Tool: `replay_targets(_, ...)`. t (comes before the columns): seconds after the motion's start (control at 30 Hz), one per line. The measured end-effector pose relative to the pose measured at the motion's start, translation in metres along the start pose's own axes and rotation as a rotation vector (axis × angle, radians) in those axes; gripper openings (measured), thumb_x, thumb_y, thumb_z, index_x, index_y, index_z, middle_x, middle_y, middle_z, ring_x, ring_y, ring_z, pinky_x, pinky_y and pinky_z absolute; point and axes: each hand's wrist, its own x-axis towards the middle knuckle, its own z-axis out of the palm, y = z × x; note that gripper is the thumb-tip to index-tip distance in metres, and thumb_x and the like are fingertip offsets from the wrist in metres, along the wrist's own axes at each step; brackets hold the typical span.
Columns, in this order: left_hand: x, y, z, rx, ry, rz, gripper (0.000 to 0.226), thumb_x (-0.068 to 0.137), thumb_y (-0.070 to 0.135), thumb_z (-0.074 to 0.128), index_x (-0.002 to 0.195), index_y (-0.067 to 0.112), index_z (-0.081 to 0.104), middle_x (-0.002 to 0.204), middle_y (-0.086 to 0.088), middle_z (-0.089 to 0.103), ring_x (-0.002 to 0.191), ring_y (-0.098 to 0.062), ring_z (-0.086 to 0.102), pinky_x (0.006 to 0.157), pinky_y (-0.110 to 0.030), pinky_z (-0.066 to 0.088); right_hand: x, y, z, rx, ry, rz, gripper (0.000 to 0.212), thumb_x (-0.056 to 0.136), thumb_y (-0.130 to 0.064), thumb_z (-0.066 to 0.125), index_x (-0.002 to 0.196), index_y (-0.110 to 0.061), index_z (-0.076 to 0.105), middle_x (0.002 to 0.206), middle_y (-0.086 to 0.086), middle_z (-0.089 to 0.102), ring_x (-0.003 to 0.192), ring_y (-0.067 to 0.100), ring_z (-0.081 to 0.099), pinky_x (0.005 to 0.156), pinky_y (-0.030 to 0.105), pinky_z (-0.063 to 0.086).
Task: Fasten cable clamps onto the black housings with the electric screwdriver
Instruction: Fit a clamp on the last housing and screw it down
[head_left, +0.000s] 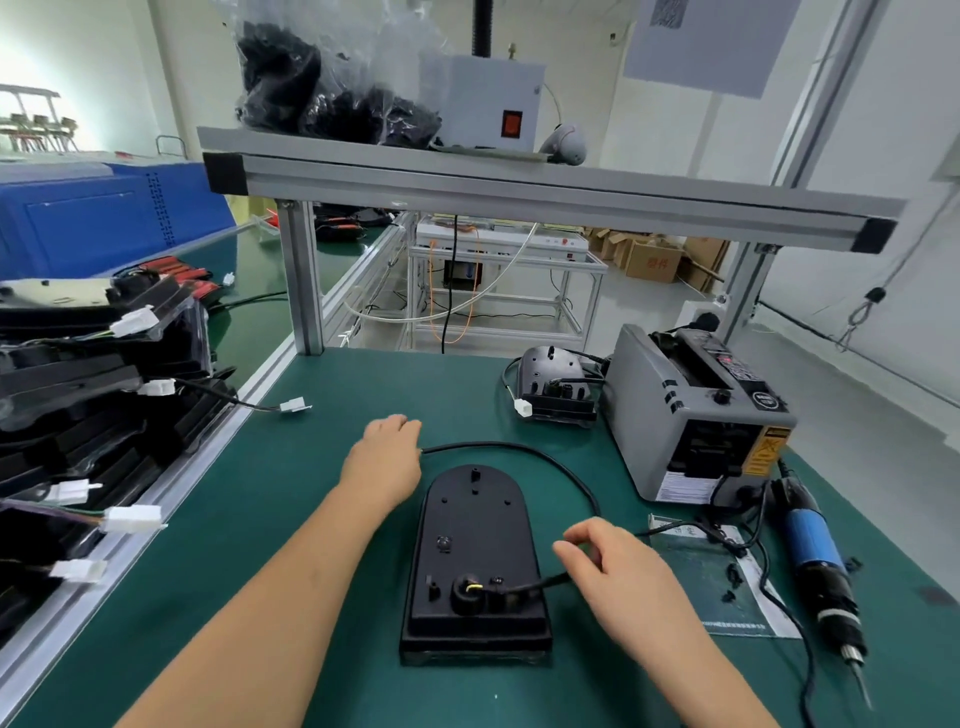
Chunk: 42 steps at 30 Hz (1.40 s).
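The yellow warning label on the grey tape dispenser (696, 410) and the red print on a cardboard box (652, 260) are too blurred for me to read. The black housing (475, 561) lies flat on the green mat (311, 519) between my arms, with a rounded far end, a square near end and a round boss with a yellow wire. Its black cable (545, 457) loops round to my left hand (384, 462), which is knuckles up over the cable's end; I cannot tell whether it grips. My right hand (608, 566) pinches the cable just beside the housing. The electric screwdriver (818, 561) lies at my right.
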Motion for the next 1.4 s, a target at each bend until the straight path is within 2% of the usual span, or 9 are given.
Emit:
replay_targets(0.27,-0.003,0.003,0.004,0.395,-0.058,-0.019,0.020,0.091,0.008,0.047,0.108,0.013,0.055,0.111,-0.005,0.058,0.102,-0.024,0.054,0.077,-0.031,0.043,-0.006,-0.003,0.004,0.083,-0.044,0.045,0.026,0.090,-0.057,0.045,0.100,-0.038,0.059,0.100,-0.018,0.061,0.096,0.003,0.055,0.085,0.025,0.044)
replay_targets(0.57,-0.080,-0.010,-0.022,-0.672,-0.351,-0.346,0.017,0.086,0.011,0.064,0.069,0.008,0.062,0.056,-0.003,0.061,0.046,-0.013,0.055,0.045,-0.019,0.045,-0.004,-0.008,0.012,0.316,-0.154,0.108,0.059,0.079,-0.069,0.045,0.109,-0.021,0.063,0.094,-0.009,0.065,0.084,0.012,0.061,0.083,0.039,0.054)
replay_targets(0.7,-0.124,0.002,-0.014,-0.799,-0.264,-0.239,0.028,0.093,0.007,0.048,0.076,0.014,0.069,0.067,0.008,0.067,0.061,-0.006,0.058,0.061,-0.017,0.046,-0.007,-0.012,0.016,0.340,-0.214,0.134,0.094,0.068,-0.083,0.042,0.144,-0.027,0.038,0.141,-0.010,0.048,0.123,0.010,0.049,0.099,0.038,0.047)
replay_targets(0.83,-0.156,0.020,-0.007,-0.760,-0.159,-0.176,0.028,0.100,0.028,0.039,0.124,0.028,0.054,0.113,0.018,0.052,0.117,-0.001,0.042,0.100,-0.019,0.031,-0.010,-0.019,0.017,0.337,-0.220,0.087,0.110,0.060,-0.090,0.034,0.150,-0.027,0.024,0.151,-0.008,0.035,0.135,0.013,0.038,0.111,0.031,0.031)
replay_targets(0.9,-0.168,0.032,-0.007,-0.835,-0.148,-0.256,0.038,0.100,0.032,0.041,0.138,0.031,0.040,0.122,0.020,0.041,0.123,0.001,0.032,0.103,-0.015,0.020,-0.010,-0.019,0.018,0.370,-0.185,0.078,0.098,0.071,-0.081,0.039,0.150,-0.026,0.023,0.154,-0.008,0.029,0.140,0.011,0.030,0.112,0.030,0.025)
replay_targets(1.03,-0.177,0.039,-0.008,-0.951,-0.200,-0.199,0.043,0.102,0.020,0.039,0.145,0.015,0.035,0.117,0.011,0.048,0.120,-0.013,0.045,0.089,-0.008,0.037,-0.007,-0.021,0.009,0.498,-0.122,0.126,0.077,0.083,-0.062,0.052,0.148,-0.026,0.031,0.153,-0.007,0.031,0.139,0.012,0.030,0.109,0.030,0.024)
replay_targets(1.17,-0.177,0.043,-0.015,-1.096,0.060,-0.453,0.044,0.104,0.034,0.029,0.147,0.033,0.023,0.153,0.018,0.019,0.142,-0.003,0.019,0.104,-0.007,0.017,-0.007,-0.025,-0.001,0.565,-0.087,0.154,0.064,0.086,-0.051,0.059,0.142,-0.027,0.041,0.150,-0.006,0.038,0.138,0.014,0.033,0.108,0.031,0.024)
replay_targets(1.27,-0.172,0.050,-0.014,-1.058,-0.018,-0.459,0.045,0.102,0.043,0.029,0.146,0.032,0.029,0.153,0.015,0.026,0.141,0.000,0.021,0.105,-0.011,0.019,-0.006,-0.030,-0.005,0.589,-0.081,0.162,0.055,0.089,-0.038,0.061,0.139,-0.025,0.045,0.146,-0.004,0.043,0.136,0.015,0.035,0.109,0.032,0.024)
replay_targets(1.4,-0.181,0.054,0.004,-1.276,0.217,-0.629,0.042,0.097,0.040,0.045,0.137,0.027,0.045,0.133,0.014,0.051,0.116,0.004,0.049,0.087,-0.004,0.033,0.001,-0.041,-0.008,0.577,-0.092,0.161,0.051,0.090,-0.029,0.062,0.138,-0.020,0.047,0.120,-0.002,0.051,0.117,0.011,0.042,0.105,0.029,0.026)
